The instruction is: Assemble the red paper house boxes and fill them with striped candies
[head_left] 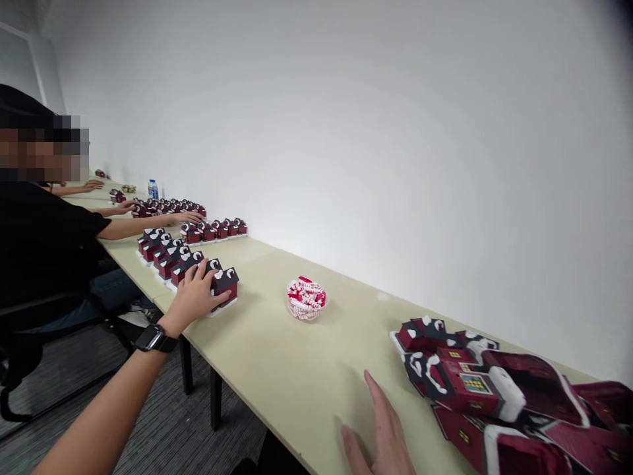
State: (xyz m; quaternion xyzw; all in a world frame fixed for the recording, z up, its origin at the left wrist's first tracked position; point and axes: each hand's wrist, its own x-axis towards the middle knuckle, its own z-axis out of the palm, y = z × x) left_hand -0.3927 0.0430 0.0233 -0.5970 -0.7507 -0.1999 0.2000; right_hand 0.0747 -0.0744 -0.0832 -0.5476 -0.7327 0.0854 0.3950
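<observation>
My left hand [198, 294], with a dark smartwatch on its wrist, is wrapped around the nearest small dark-red house [226, 285], which has a dark roof with white snow patches and a white base. It stands upright on the table at the near end of a row of similar houses [165, 254]. My right hand [378, 432] hovers near the table's front edge, thumb and fingers apart and holding nothing. To its right lies a pile of larger-looking red houses [475, 382], several tipped over with hollow undersides showing. Between my hands sits a clear round tub [305, 315] of red-and-white pieces.
A co-worker in a black shirt [44, 244] sits at my left, one hand [188, 217] at another row of houses [217, 229]. More hands and houses are farther down the pale table [277, 369], near a blue bottle [153, 190]. A white wall [370, 152] borders the back.
</observation>
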